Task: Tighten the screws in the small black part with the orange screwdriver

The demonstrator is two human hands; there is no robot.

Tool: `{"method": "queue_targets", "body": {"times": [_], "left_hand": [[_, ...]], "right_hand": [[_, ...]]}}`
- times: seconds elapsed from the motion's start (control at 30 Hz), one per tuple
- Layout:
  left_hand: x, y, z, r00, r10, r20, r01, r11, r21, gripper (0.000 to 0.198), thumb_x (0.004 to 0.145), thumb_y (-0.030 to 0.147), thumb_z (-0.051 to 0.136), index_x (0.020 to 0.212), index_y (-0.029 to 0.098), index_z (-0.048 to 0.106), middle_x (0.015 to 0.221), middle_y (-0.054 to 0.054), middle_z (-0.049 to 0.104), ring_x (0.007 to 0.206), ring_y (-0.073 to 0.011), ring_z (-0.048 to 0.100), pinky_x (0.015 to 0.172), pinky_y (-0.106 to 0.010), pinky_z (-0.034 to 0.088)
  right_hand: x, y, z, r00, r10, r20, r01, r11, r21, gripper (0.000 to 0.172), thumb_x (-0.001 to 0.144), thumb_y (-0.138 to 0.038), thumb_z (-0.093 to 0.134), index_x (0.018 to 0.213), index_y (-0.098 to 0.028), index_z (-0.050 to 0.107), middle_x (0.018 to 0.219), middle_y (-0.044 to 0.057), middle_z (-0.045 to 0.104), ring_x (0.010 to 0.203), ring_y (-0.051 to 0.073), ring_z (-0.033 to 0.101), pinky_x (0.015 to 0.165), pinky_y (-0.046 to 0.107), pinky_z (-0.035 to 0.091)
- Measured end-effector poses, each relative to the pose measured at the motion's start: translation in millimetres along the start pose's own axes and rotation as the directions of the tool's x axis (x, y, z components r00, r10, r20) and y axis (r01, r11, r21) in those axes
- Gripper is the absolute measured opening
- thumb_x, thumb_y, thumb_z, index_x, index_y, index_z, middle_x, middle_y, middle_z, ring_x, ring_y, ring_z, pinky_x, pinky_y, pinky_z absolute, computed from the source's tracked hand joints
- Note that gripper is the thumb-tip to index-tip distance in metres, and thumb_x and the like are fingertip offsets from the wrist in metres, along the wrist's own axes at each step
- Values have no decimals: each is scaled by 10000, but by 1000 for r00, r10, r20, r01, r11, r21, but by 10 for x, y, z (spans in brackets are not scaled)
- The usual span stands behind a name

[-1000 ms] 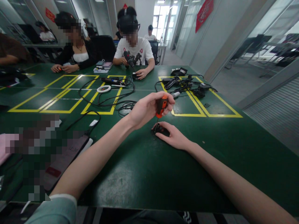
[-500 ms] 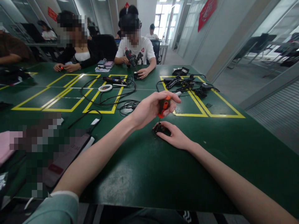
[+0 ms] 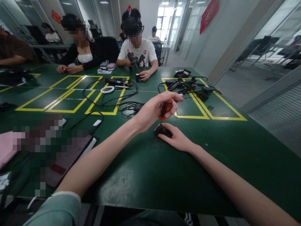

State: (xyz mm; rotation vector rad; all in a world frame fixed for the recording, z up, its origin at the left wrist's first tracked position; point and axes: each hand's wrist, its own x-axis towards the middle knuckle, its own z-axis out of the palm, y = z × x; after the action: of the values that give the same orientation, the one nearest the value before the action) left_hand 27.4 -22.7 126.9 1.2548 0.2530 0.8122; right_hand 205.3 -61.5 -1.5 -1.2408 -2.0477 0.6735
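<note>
My left hand (image 3: 152, 110) is wrapped round the orange and black handle of a screwdriver (image 3: 166, 108), with the index finger stretched over its top. The thin shaft points down into a small black part (image 3: 166, 132) on the green table. My right hand (image 3: 177, 138) lies low on the table, thumb and fingers closed round that part. Its details are too dark to make out, and the fingers hide some of it. The screwdriver's tip meets the part at its left side.
Black cables and tools (image 3: 188, 84) lie inside yellow tape frames at the back right. A white ring (image 3: 107, 89) and a looped cable (image 3: 101, 102) are at the centre left. A phone (image 3: 67, 160) rests by my left forearm. Across the table a person (image 3: 138, 51) holds a power drill (image 3: 132, 60).
The screwdriver handle has turned slightly within my left hand, and the fingers have shifted round it. My right hand stays on the black part. The view has shifted a little.
</note>
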Motion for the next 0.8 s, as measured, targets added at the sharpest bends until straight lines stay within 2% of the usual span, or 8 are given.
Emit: {"method": "queue_targets", "body": {"times": [0.1, 0.2, 0.27, 0.37, 0.5, 0.57, 0.67, 0.8], "left_hand": [[11, 2, -12, 1000, -11, -1, 11, 1000, 0, 279, 945, 387, 550, 835, 141, 623, 742, -11, 571, 643, -102, 511, 618, -236, 433], [14, -17, -16, 1000, -18, -16, 18, 1000, 13, 194, 902, 340, 633, 858, 160, 578, 822, -8, 618, 722, -103, 577, 695, -238, 464], [9, -33, -14, 1000, -8, -18, 8, 1000, 22, 236, 849, 316, 713, 871, 184, 519, 833, 9, 632, 729, -99, 595, 701, -236, 458], [3, -48, -14, 1000, 10, -22, -9, 1000, 15, 322, 803, 275, 757, 871, 208, 449, 774, 43, 617, 620, -71, 528, 602, -215, 385], [2, -21, -18, 1000, 11, -24, -12, 1000, -1, 199, 862, 290, 676, 928, 198, 512, 686, 49, 564, 539, -67, 419, 532, -215, 314], [3, 2, -21, 1000, -1, -3, 0, 1000, -8, 178, 916, 351, 591, 941, 176, 572, 668, 30, 546, 544, -83, 427, 542, -228, 346], [8, 14, -28, 1000, -20, 16, 20, 1000, -13, 256, 942, 373, 525, 868, 148, 623, 690, 0, 552, 594, -104, 486, 591, -247, 414], [14, -20, -33, 1000, -6, 15, 6, 1000, -8, 114, 872, 252, 652, 860, 160, 585, 813, -3, 630, 743, -107, 607, 728, -240, 479]], "right_hand": [[1, -2, 0, 1000, 2, -1, -2, 1000, -1, 276, 955, -353, 611, 1193, -215, 628, 1125, 110, 730, 1014, 270, 701, 914, 455, 574], [4, -11, 0, 1000, 2, 1, -2, 1000, 13, 269, 955, -354, 609, 1178, -207, 637, 1112, 111, 725, 997, 266, 692, 909, 455, 571], [7, -17, -1, 1000, 5, 1, -5, 1000, 21, 267, 953, -356, 610, 1166, -199, 642, 1097, 113, 723, 982, 265, 688, 906, 457, 569], [8, -19, -2, 1000, 8, 0, -8, 1000, 22, 265, 949, -351, 615, 1168, -203, 641, 1107, 114, 730, 1003, 271, 692, 921, 467, 565], [4, -10, 0, 1000, 7, -1, -7, 1000, 23, 268, 951, -348, 613, 1177, -205, 634, 1128, 118, 734, 1030, 276, 698, 936, 470, 565], [1, -6, 2, 1000, 5, -7, -5, 1000, 18, 284, 949, -352, 613, 1188, -199, 627, 1129, 121, 733, 1028, 277, 700, 938, 471, 564], [-1, -7, 2, 1000, 4, -13, -4, 1000, 13, 299, 946, -358, 618, 1200, -200, 619, 1134, 121, 731, 1021, 274, 699, 932, 469, 565], [3, -22, -2, 1000, 6, -6, -6, 1000, 11, 274, 948, -356, 612, 1175, -203, 629, 1095, 110, 728, 968, 264, 694, 888, 453, 573]]}}
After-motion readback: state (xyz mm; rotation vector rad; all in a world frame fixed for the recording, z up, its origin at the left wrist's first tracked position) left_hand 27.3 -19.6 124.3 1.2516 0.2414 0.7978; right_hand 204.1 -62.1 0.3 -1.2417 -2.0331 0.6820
